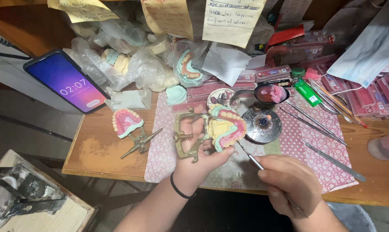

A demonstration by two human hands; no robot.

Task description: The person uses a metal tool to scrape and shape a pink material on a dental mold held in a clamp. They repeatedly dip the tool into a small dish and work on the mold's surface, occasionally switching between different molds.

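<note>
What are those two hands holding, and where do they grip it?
The left hand holds a brass articulator carrying a denture model, gripped from underneath its frame. The right hand pinches a thin metal tool by its handle, tip at the model.

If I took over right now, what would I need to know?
Left hand: holds the brass articulator with the plaster denture model up over the patterned mat.
Right hand: grips a thin metal tool, tip at the model's pink wax edge.
Nearby: lit burner, pink wax dish, spare tools, a second model.
Done: teeth sit in the wax.
Left: cannot tell how much.
</note>
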